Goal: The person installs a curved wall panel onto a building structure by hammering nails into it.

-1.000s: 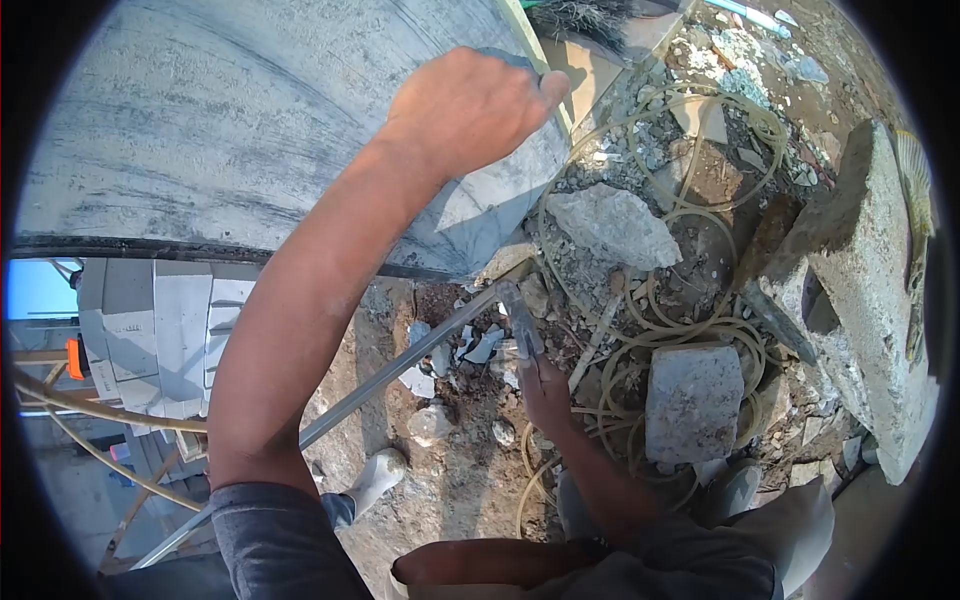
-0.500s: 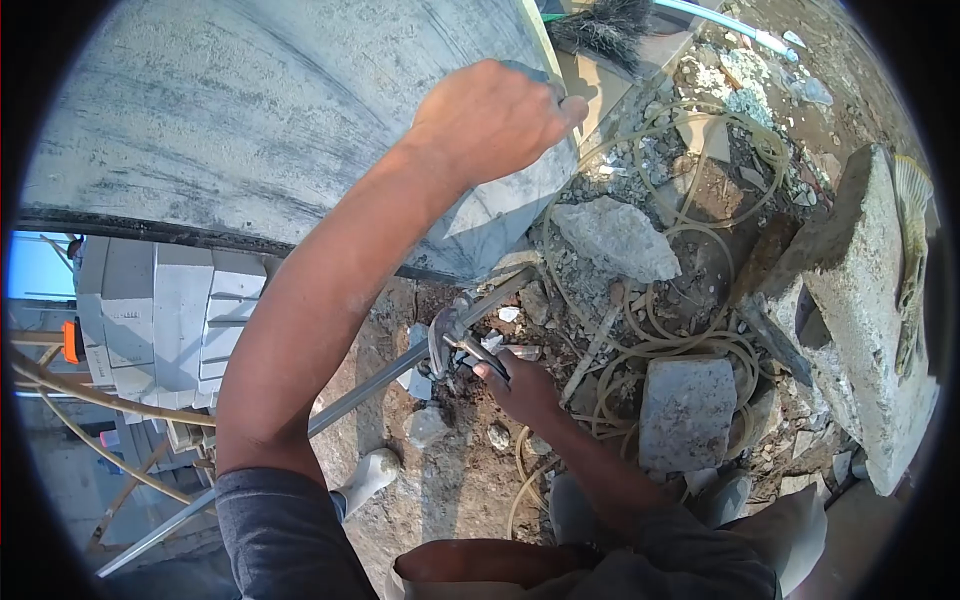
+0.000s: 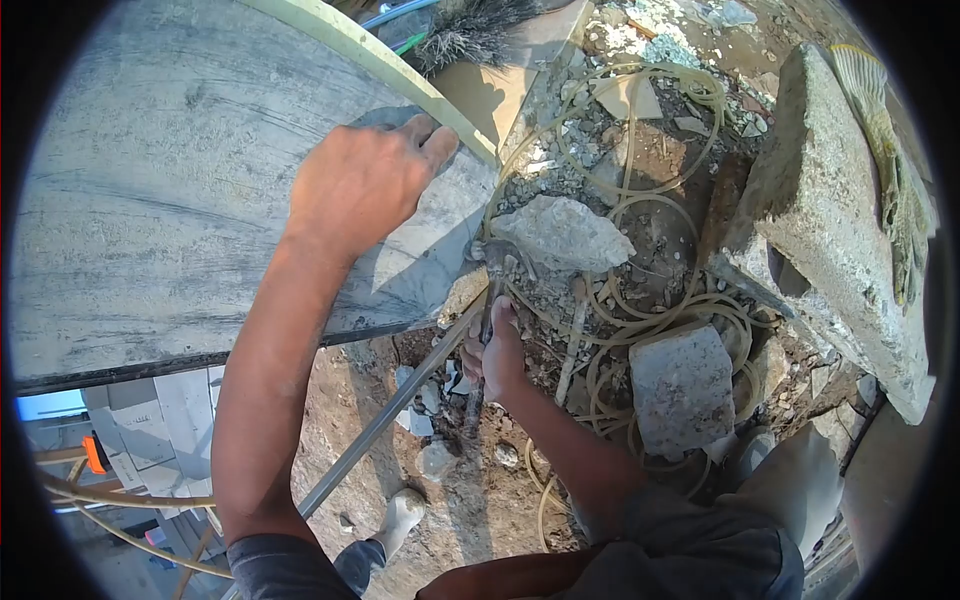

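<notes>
My left hand (image 3: 365, 190) is closed in a fist on the large grey slab (image 3: 190, 200), near its pale green edge. What it holds, if anything, is hidden beneath the fingers. My right hand (image 3: 497, 355) is wrapped round the handle of a hammer (image 3: 489, 310). The hammer's head is blurred, close to the slab's lower right corner; whether it touches cannot be told. A long metal bar (image 3: 390, 412) slants below that corner, passing by the right hand. Just right of the hammer head lies a rough whitish rock (image 3: 565, 235).
Pale hose (image 3: 690, 315) coils over the rubble. A square stone block (image 3: 683, 393) lies among the loops, and a big concrete piece (image 3: 815, 190) stands at right. A dark brush (image 3: 475, 35) is at the top. Below is a foot in a pale shoe (image 3: 402, 520).
The hammer has swung up to the slab's corner with my right hand. My left hand appears further left and lower, still closed over the slab. The whole view has shifted.
</notes>
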`<state>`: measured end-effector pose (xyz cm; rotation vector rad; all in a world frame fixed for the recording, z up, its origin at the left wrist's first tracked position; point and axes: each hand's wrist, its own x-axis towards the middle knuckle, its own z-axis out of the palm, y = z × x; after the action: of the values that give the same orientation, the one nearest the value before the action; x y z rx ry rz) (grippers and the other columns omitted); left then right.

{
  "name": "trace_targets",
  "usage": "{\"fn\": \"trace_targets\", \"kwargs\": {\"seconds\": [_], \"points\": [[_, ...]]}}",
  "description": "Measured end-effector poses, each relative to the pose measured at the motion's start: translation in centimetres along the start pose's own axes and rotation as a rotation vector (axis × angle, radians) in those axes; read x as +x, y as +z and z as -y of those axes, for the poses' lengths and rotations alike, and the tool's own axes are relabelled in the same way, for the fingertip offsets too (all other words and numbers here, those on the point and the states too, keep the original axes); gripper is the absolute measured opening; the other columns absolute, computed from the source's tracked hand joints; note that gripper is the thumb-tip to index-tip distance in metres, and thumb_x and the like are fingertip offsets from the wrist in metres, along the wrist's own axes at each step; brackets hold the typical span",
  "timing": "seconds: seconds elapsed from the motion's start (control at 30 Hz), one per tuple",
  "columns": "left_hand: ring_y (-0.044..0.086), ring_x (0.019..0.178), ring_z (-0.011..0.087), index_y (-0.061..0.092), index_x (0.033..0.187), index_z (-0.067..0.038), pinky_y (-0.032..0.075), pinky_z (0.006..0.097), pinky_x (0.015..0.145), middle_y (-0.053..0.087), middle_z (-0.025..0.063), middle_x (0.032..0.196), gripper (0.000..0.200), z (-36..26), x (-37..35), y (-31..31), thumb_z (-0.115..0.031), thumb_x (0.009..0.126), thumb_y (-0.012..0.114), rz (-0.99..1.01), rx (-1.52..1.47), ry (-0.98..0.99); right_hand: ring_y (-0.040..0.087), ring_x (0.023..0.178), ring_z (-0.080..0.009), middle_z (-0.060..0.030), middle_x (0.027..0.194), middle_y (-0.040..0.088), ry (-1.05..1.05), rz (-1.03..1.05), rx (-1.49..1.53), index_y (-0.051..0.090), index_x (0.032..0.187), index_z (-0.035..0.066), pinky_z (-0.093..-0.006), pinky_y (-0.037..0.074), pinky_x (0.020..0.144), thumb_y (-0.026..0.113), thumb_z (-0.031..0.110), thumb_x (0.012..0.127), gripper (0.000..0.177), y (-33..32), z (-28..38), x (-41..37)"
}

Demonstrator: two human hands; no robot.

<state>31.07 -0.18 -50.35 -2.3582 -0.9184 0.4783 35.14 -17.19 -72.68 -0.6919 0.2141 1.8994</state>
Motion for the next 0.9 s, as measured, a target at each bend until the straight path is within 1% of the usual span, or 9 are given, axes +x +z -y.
{"fn": "trace_targets", "kwargs": {"seconds": [0.03, 0.27, 0.43, 0.5, 0.57, 0.63, 0.7, 0.8, 0.9], "points": [[0.069, 0.073, 0.0242, 0.059, 0.109, -0.013, 0.055, 0.0375, 0.058, 0.065, 0.0036, 0.099, 0.027, -0.1, 0.0, 0.1, -0.01, 0.082, 0.06, 0.004, -0.005, 0.009, 0.034, 0.037, -0.0117, 0.002, 0.053, 0.035, 0.027, 0.038, -0.196, 0.044, 0.078, 0.011, -0.0289, 0.029, 0.034, 0.039, 0.073, 0.093, 0.063, 0.3, -0.2, 0.3], [0.068, 0.07, 0.0255, 0.062, 0.109, -0.016, 0.054, 0.0385, 0.059, 0.062, 0.0035, 0.096, 0.027, -0.1, -0.1, -0.4, -0.012, 0.082, 0.062, -0.015, -0.056, 0.036, 0.034, 0.037, -0.011, 0.003, 0.053, 0.035, 0.126, 0.077, -0.331, 0.045, 0.075, 0.011, -0.0289, 0.029, 0.034, 0.038, 0.073, 0.094, 0.065, -0.3, 3.4, 0.2], [0.068, 0.071, 0.027, 0.063, 0.109, -0.018, 0.055, 0.0395, 0.062, 0.063, 0.0036, 0.096, 0.027, -0.7, 0.2, 0.2, -0.013, 0.083, 0.063, 0.021, -0.16, 0.123, 0.034, 0.038, -0.0109, 0.002, 0.054, 0.038, 0.076, 0.046, -0.524, 0.046, 0.072, 0.01, -0.0291, 0.029, 0.035, 0.04, 0.072, 0.094, 0.066, -0.3, 4.5, 0.3], [0.071, 0.078, 0.023, 0.066, 0.112, -0.019, 0.056, 0.0379, 0.066, 0.067, 0.0025, 0.105, 0.03, -1.2, 0.5, 0.6, -0.009, 0.086, 0.055, 0.126, -0.215, 0.137, 0.035, 0.038, -0.0108, 0.0018, 0.054, 0.038, 0.061, 0.025, -0.545, 0.046, 0.072, 0.01, -0.029, 0.029, 0.035, 0.04, 0.071, 0.094, 0.065, -0.4, 4.2, 0.4], [0.071, 0.08, 0.0231, 0.066, 0.112, -0.019, 0.056, 0.038, 0.067, 0.067, 0.0025, 0.105, 0.03, -2.2, 1.3, 2.5, -0.01, 0.087, 0.054, 0.152, -0.186, 0.14, 0.034, 0.039, -0.0106, 0.0022, 0.054, 0.037, 0.043, 0.026, -0.611, 0.046, 0.072, 0.01, -0.0288, 0.029, 0.035, 0.04, 0.07, 0.095, 0.065, -0.8, 4.2, 1.1], [0.071, 0.081, 0.0232, 0.067, 0.113, -0.02, 0.056, 0.038, 0.068, 0.068, 0.0025, 0.105, 0.03, -3.0, 2.1, 3.0, -0.011, 0.088, 0.052, 0.19, -0.171, 0.132, 0.034, 0.039, -0.0106, 0.0022, 0.054, 0.037, 0.07, 0.077, -0.55, 0.046, 0.072, 0.009, -0.0288, 0.029, 0.035, 0.04, 0.069, 0.095, 0.065, -1.2, 4.4, 1.4], [0.071, 0.083, 0.0232, 0.067, 0.114, -0.02, 0.056, 0.0373, 0.071, 0.069, 0.0021, 0.102, 0.03, -3.5, 2.4, 3.7, -0.012, 0.09, 0.051, 0.306, -0.131, 0.149, 0.033, 0.039, -0.0105, 0.0023, 0.054, 0.037, 0.112, 0.12, -0.487, 0.046, 0.072, 0.009, -0.0288, 0.029, 0.035, 0.04, 0.069, 0.096, 0.064, -1.5, 4.1, 1.2], [0.071, 0.085, 0.0222, 0.067, 0.113, -0.02, 0.056, 0.0367, 0.071, 0.07, 0.0017, 0.1, 0.029, -3.5, 2.8, 5.6, -0.012, 0.09, 0.052, 0.248, -0.111, 0.24, 0.032, 0.038, -0.0104, 0.0024, 0.054, 0.036, 0.096, 0.098, -0.456, 0.046, 0.072, 0.009, -0.029, 0.028, 0.034, 0.039, 0.068, 0.097, 0.064, -1.4, 4.3, 1.3], [0.071, 0.085, 0.0213, 0.068, 0.111, -0.02, 0.056, 0.0365, 0.071, 0.07, 0.0013, 0.1, 0.028, -3.7, 3.3, 6.1, -0.012, 0.09, 0.051, 0.269, -0.11, 0.255, 0.036, 0.036, -0.0108, 0.0013, 0.052, 0.036, 0.104, 0.087, -0.39, 0.047, 0.072, 0.007, -0.0298, 0.03, 0.033, 0.037, 0.065, 0.099, 0.064, -1.7, 4.0, 1.3]]}}
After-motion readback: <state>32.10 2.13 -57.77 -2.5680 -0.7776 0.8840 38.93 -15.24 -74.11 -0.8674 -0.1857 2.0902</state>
